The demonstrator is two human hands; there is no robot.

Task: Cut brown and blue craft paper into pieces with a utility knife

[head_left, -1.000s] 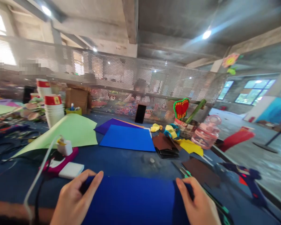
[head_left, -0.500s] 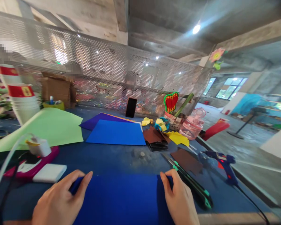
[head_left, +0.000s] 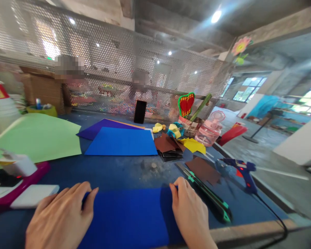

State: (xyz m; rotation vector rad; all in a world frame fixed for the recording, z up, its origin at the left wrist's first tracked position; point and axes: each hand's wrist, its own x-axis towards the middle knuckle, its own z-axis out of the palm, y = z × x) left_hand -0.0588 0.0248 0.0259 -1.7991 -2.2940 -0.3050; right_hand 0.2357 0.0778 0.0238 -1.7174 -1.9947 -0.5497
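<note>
A dark blue sheet of paper (head_left: 129,214) lies on the blue table (head_left: 119,171) right in front of me. My left hand (head_left: 58,218) rests on its far left corner, fingers curled over the edge and pinching it. My right hand (head_left: 190,214) holds the far right corner the same way, thumb on top. Both hands grip the sheet's far edge.
Just right of my right hand lies a green-and-black utility knife (head_left: 209,199), then a blue glue gun (head_left: 243,169) with its cord. Brown paper scraps (head_left: 203,169), a bright blue sheet (head_left: 123,141), a light green sheet (head_left: 36,135), a pink bottle (head_left: 209,131) and a white power bank (head_left: 33,195) surround the sheet.
My view has swung to the right and tilted down. Both hands stay on the blue sheet's far corners, now a little closer together and lower in view.
</note>
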